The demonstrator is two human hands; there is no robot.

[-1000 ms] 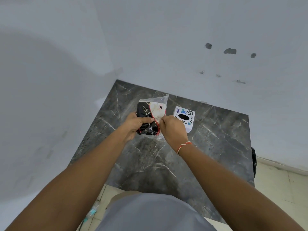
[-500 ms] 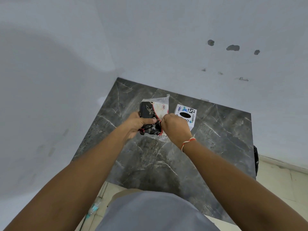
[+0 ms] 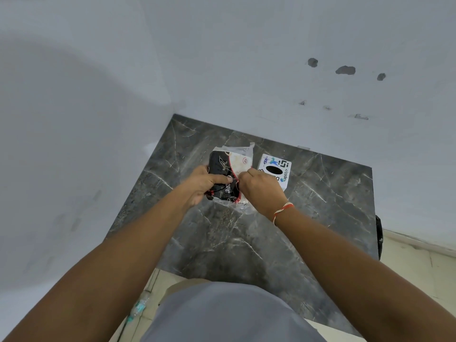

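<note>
A black-and-cream plastic packet with a red edge and a clear top flap lies on the dark marble table. My left hand grips the packet's left side, thumb laid across its printed front. My right hand, with a red-and-white thread on the wrist, pinches the packet's right edge near the red border. The packet's lower right part is hidden behind my right hand.
A small white box with a black oval hole and coloured logos stands just right of the packet. Grey walls close the table at the back and left. A dark object hangs at the table's right edge. Pale floor tiles lie below.
Both hands keep their hold on the packet. My right hand's fingers have shifted slightly along the red edge, and the camera view has tilted a little.
</note>
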